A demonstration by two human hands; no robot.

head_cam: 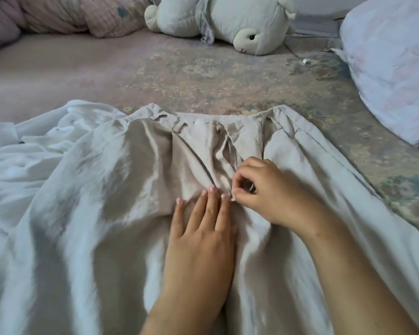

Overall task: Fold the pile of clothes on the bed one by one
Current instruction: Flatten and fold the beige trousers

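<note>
Beige trousers (228, 146) lie spread on the bed (203, 76), waistband away from her, a white garment (34, 151) crumpled beside them. Left hand (203, 238) presses flat; right hand (271, 192), grip narrow, pinches what looks like the zipper pull. A plush bear (228, 22) and pillow (392, 64) sit beyond.

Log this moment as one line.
left hand: flat on trousers | right hand: pinching zip at fly | white garment: unfolded

One head-worn camera looks forward and steeply down from close above the near bed (82, 76), with a plush bear (240, 22) at the far edge.
</note>
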